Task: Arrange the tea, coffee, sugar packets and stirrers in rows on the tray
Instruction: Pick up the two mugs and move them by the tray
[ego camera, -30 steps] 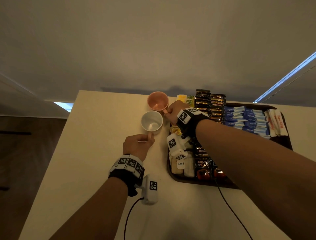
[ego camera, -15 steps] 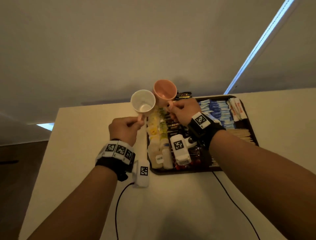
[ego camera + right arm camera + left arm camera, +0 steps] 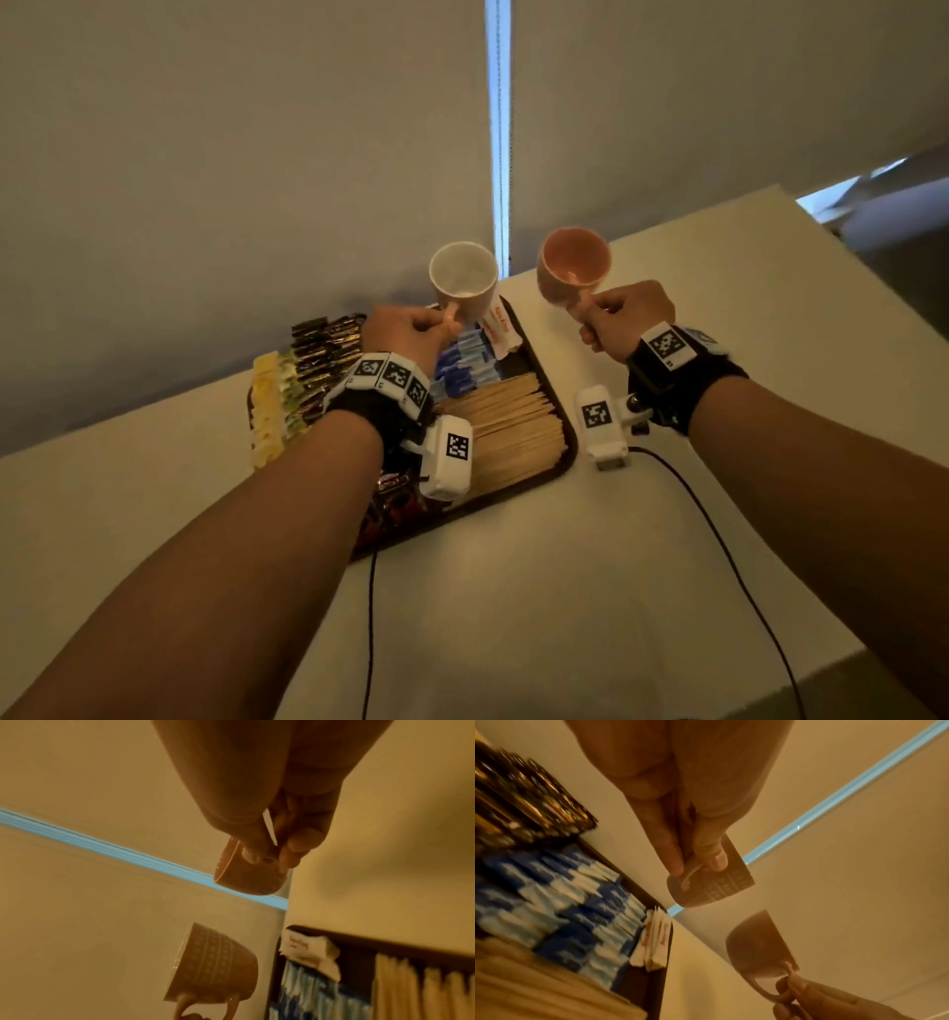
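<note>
Now both hands are grasping mugs by the handle, left hand a white mug, right hand a pink mug, above the filled tray mid-frame, so they likely need setting on the worktop next.

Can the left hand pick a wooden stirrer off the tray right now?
Probably not yet. The left hand grips the white mug by its handle, so its fingers are taken. The stirrers lie uncovered just below that wrist, reachable once the mug is put down.
</note>
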Tool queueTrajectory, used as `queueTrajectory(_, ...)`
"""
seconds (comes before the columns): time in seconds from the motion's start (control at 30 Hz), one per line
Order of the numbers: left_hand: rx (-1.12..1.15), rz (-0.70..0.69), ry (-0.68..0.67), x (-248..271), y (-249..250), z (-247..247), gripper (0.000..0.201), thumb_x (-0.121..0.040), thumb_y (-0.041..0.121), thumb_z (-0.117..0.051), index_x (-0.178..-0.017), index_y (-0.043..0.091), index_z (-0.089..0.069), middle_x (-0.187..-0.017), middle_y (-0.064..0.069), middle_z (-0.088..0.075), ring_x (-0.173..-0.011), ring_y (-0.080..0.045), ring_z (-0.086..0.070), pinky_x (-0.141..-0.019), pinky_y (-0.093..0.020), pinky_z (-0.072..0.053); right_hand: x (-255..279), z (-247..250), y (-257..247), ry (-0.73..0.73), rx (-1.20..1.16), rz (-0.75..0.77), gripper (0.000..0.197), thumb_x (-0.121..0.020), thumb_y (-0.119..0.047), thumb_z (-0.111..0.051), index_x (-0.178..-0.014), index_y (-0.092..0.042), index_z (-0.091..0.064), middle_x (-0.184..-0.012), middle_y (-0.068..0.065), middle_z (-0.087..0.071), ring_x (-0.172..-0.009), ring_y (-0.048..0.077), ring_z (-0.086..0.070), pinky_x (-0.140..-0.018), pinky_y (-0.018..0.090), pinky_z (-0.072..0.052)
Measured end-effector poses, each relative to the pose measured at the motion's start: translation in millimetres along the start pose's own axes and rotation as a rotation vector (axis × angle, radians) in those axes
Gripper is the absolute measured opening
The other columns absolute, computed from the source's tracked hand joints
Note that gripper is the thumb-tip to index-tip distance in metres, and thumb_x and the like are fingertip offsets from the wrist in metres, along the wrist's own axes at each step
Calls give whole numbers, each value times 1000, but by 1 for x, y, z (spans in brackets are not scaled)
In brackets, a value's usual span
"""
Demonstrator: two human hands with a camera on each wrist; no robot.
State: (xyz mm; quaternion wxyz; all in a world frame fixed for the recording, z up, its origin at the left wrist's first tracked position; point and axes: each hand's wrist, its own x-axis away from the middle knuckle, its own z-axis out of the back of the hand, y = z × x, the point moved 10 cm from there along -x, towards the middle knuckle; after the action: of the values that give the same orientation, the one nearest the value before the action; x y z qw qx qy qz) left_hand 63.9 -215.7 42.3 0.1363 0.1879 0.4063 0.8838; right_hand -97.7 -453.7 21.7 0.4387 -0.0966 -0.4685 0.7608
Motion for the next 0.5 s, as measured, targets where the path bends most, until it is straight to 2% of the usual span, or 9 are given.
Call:
queueTrajectory(0.07,-11,18,-51,-6,10,-33,18,-86,26,-76,-102,19,-77,-89,3,-73,-81,-13,-67,-75,-27,-49,-10,12,23,3,27,-45,25,-86,-41,-67,-78,-19,-75,-64,-1,-71,-57,12,-66,-64,26,-57)
queueTrajectory(0.17,-32,51,-78,-14,16,-76,6,-84,29,-77,-89,26,-78,-85,5,-73,-84,-14,-67,-80,-29,-53,-20,16,54,-1,34,-89,29,-85,-45,-67,-71,-21,-75,-61,-3,-70,-64,17,-69,-73,35,-59)
queueTrajectory(0.3,-38,114,-111,-27,13,-123,13,-86,31,-76,-96,23,-77,-79,10,-69,-79,-10,-66,-77,-27,-54,-26,14,84,-19,27,-125,32,-89,-44,-63,-73,-19,-76,-62,-1,-71,-65,17,-69,-76,36,-59)
queueTrajectory(0.4,-40,139,-125,-36,12,-144,13,-86,32,-75,-96,23,-76,-86,4,-73,-86,-15,-69,-87,-34,-56,-31,10,98,-33,41,-133,33,-90,-44,-61,-76,-18,-76,-68,3,-72,-72,24,-69,-77,40,-58)
queueTrajectory(0.47,-38,160,-132,-38,12,-154,5,-86,32,-75,-84,28,-72,-93,0,-74,-90,-19,-69,-91,-38,-55,-35,7,105,-36,45,-128,32,-89,-44,-62,-80,-17,-77,-72,5,-73,-76,28,-69,-76,42,-57)
queueTrajectory(0.5,-36,166,-132,-40,11,-158,10,-85,32,-76,-78,31,-69,-91,0,-74,-90,-19,-69,-91,-39,-56,-36,6,108,-40,43,-132,31,-89,-43,-62,-81,-17,-78,-73,6,-73,-77,28,-69,-76,42,-57)
